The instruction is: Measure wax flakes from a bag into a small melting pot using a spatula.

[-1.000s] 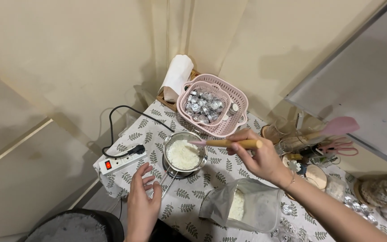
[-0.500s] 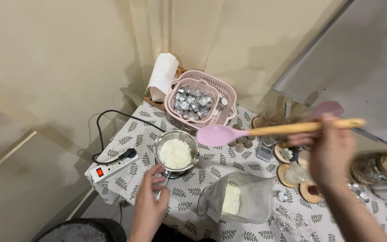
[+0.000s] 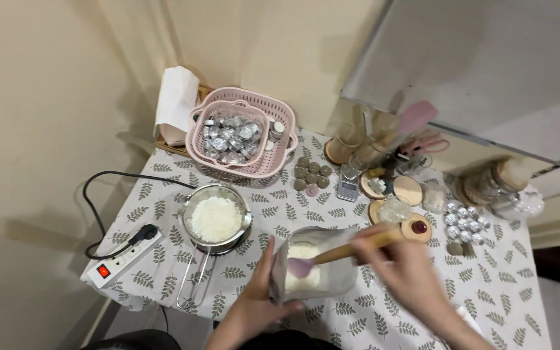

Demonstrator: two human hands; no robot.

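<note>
Power strip (image 3: 123, 258): sits at the table's left edge, cord trailing off.
Pot (image 3: 216, 220): white flakes inside, long handle poking toward the person.
Left hand (image 3: 255, 304): fingers wrapped around the clear bag (image 3: 312, 272), propping it open.
Right hand (image 3: 404, 267): blurry, closed around the wooden handle of the pink spatula (image 3: 341, 255), tip down in the bag.
Risk: I reckon the floppy bag could tip and dump flakes onto the leaf-print cloth (image 3: 319, 207).

**Small table with a leaf-print cloth**

A table covered in white cloth with green leaf print (image 3: 487, 285) fills the lower frame. On it: a pink plastic basket of foil cups (image 3: 241, 139) at upper centre, a metal pot of white flakes (image 3: 215, 220) at centre left, a white power strip (image 3: 124, 256) at the left edge, round wooden coasters (image 3: 408, 190) at centre right, and a clear bag of white flakes (image 3: 312, 272) at lower centre.
</note>
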